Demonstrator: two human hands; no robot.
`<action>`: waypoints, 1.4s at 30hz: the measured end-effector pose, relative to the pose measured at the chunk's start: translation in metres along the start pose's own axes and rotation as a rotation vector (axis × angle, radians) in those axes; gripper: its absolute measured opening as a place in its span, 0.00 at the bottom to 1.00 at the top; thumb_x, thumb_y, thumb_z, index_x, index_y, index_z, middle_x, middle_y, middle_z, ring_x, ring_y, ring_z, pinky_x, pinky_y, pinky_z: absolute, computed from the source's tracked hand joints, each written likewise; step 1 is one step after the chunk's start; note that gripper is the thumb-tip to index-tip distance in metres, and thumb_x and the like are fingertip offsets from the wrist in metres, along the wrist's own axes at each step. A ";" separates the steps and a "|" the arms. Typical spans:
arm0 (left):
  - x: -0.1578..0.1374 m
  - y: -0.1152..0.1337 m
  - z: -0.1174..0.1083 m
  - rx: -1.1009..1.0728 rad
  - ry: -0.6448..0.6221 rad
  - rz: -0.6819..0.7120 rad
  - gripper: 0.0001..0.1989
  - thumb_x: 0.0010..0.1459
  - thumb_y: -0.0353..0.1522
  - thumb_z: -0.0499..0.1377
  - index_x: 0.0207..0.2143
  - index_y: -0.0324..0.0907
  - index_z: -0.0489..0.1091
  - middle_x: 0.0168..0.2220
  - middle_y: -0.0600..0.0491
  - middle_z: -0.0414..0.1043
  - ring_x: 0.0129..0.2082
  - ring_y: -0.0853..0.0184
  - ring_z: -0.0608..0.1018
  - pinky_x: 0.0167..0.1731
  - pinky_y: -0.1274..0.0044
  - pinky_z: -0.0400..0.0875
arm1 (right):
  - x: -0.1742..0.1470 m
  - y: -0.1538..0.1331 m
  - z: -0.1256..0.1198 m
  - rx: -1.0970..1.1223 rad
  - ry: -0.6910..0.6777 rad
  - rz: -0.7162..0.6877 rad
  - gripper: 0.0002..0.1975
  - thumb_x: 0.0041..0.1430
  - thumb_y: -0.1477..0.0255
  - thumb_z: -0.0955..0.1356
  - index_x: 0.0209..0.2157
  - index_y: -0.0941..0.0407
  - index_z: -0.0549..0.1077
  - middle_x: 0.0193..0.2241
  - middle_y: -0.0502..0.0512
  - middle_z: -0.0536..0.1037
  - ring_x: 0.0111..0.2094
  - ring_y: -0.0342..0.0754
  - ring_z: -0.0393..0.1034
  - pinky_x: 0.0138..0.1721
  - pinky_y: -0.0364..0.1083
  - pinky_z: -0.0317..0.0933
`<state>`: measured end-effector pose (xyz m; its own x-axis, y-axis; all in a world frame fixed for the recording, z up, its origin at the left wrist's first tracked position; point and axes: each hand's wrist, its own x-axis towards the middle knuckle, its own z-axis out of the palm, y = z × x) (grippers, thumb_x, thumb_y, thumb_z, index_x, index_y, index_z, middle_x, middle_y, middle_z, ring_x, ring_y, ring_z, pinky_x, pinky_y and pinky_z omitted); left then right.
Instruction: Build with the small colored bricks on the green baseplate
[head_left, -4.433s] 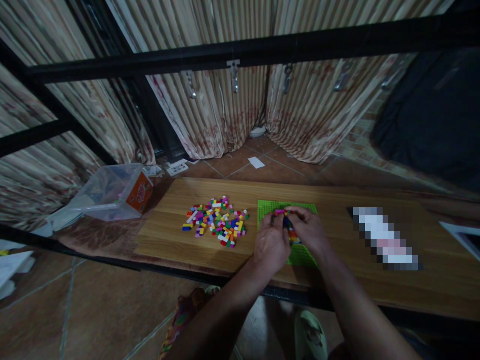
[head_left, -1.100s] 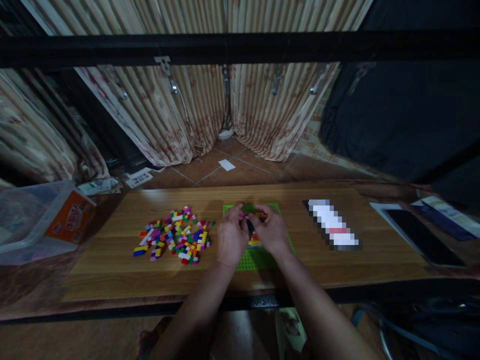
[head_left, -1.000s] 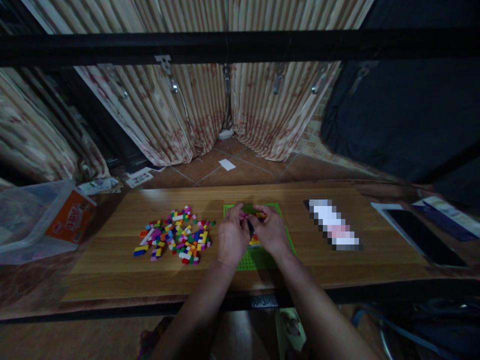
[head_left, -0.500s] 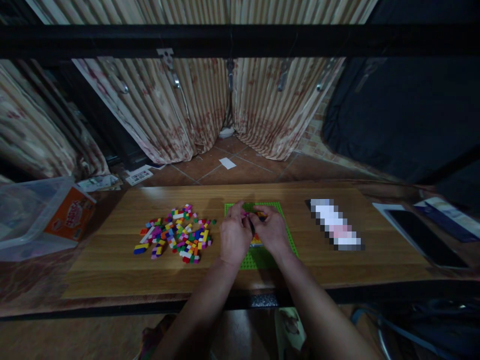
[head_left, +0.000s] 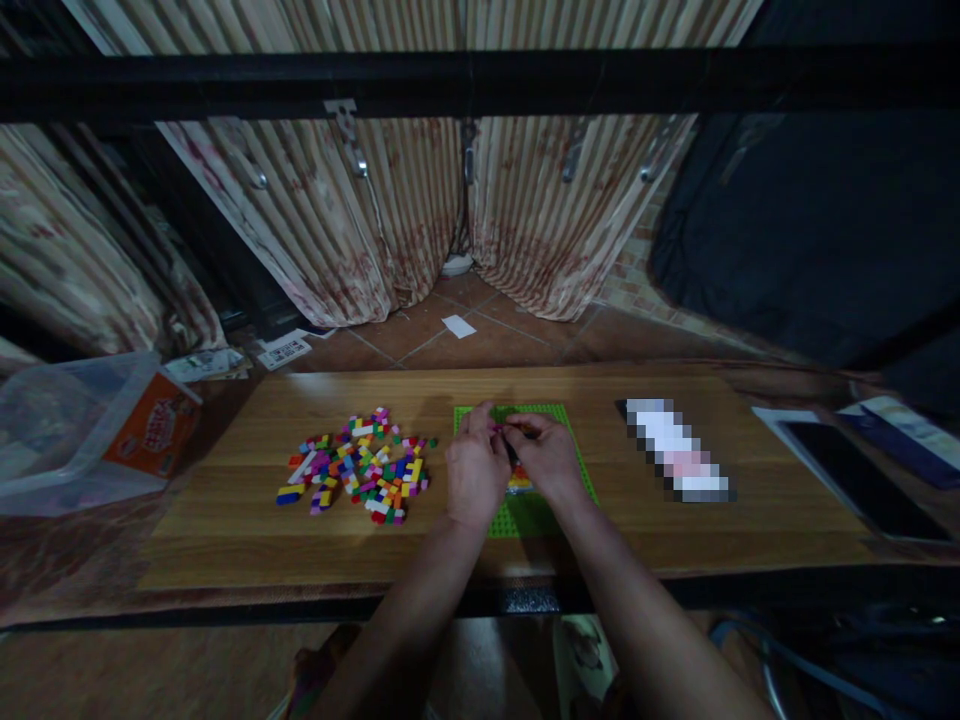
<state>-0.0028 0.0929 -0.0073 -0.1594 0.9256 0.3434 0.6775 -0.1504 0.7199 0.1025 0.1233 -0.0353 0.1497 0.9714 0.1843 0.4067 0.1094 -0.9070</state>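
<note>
A green studded baseplate [head_left: 517,522] lies on the wooden board, partly covered by both hands. Orange, yellow and red building bricks [head_left: 519,480] show on it, between my wrists. My left hand [head_left: 478,468] rests over the plate's left side, its fingers curled in around a small magenta brick [head_left: 496,428]. From the right, my right hand [head_left: 547,460] meets it with thumb and fingers pinched close to that brick. What exactly lies between the right fingertips is hidden.
A loose heap of many-coloured bricks [head_left: 360,465] lies left of the plate on the wooden board [head_left: 247,550]. A pixelated object [head_left: 679,450] lies to the right, with a dark flat device [head_left: 862,480] beyond. A clear plastic bin [head_left: 82,430] stands far left.
My right fingers have shifted slightly over the plate, and a little more of the orange bricks shows. The whole view has moved slightly; the loose heap looks the same.
</note>
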 end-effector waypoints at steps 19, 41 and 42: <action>-0.002 -0.001 0.002 0.039 -0.009 0.035 0.18 0.56 0.22 0.53 0.49 0.41 0.67 0.40 0.47 0.76 0.40 0.62 0.78 0.43 0.71 0.73 | -0.002 0.002 -0.004 -0.032 -0.010 -0.051 0.14 0.57 0.69 0.61 0.34 0.54 0.78 0.37 0.56 0.78 0.39 0.50 0.73 0.47 0.51 0.64; -0.016 0.005 0.000 0.291 -0.111 0.228 0.18 0.60 0.23 0.50 0.52 0.40 0.67 0.40 0.47 0.76 0.43 0.62 0.75 0.46 0.71 0.71 | -0.002 -0.003 -0.006 -0.112 -0.077 -0.029 0.14 0.56 0.72 0.60 0.36 0.53 0.77 0.37 0.54 0.76 0.40 0.47 0.71 0.47 0.48 0.63; -0.018 0.004 0.000 0.311 -0.114 0.239 0.19 0.60 0.23 0.50 0.53 0.39 0.66 0.41 0.47 0.76 0.43 0.62 0.75 0.46 0.71 0.71 | -0.003 -0.003 -0.006 -0.113 -0.080 -0.032 0.15 0.56 0.73 0.60 0.35 0.53 0.77 0.37 0.54 0.76 0.40 0.48 0.71 0.47 0.48 0.63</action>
<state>0.0030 0.0760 -0.0102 0.0981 0.9125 0.3971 0.8732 -0.2703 0.4055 0.1065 0.1191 -0.0306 0.0642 0.9820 0.1777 0.5101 0.1208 -0.8516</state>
